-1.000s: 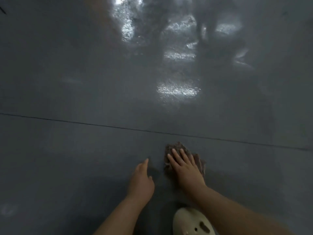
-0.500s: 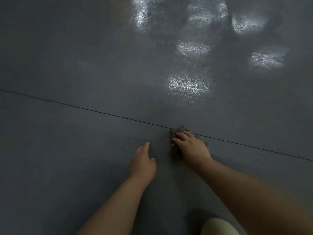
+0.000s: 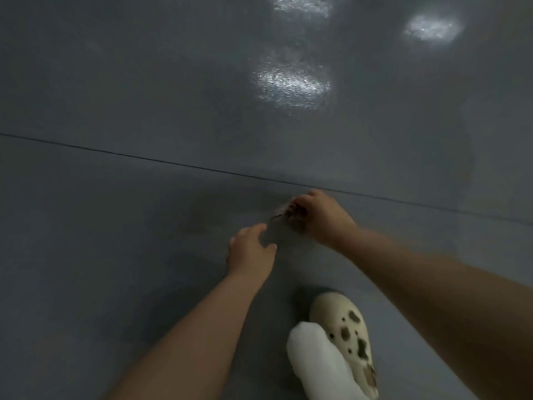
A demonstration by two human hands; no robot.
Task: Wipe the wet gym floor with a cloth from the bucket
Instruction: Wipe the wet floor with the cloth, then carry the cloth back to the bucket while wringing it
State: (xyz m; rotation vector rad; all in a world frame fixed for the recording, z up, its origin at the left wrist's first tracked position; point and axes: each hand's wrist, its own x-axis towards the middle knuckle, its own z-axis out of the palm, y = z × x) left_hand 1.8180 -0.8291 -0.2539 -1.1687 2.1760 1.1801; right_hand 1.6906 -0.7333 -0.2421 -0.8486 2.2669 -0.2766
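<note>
A small brownish cloth [image 3: 291, 212] is bunched up and mostly hidden under my right hand [image 3: 323, 219], which grips it with curled fingers just below a dark seam in the grey gym floor [image 3: 144, 226]. A blurred shred of the cloth sticks out to the left. My left hand [image 3: 251, 252] sits just left of and nearer than the cloth, fingers relaxed and holding nothing, close over the floor. No bucket is in view.
A thin dark seam [image 3: 173, 164] crosses the floor from left to right. Bright wet reflections [image 3: 291, 85] shine on the floor farther away. My foot in a cream clog [image 3: 346, 339] with a white trouser leg stands at the bottom, right of centre.
My right hand went from lying flat on the spread cloth to bunching it up in curled fingers. The left hand stayed beside it. The view shifted, bringing the clog back into sight.
</note>
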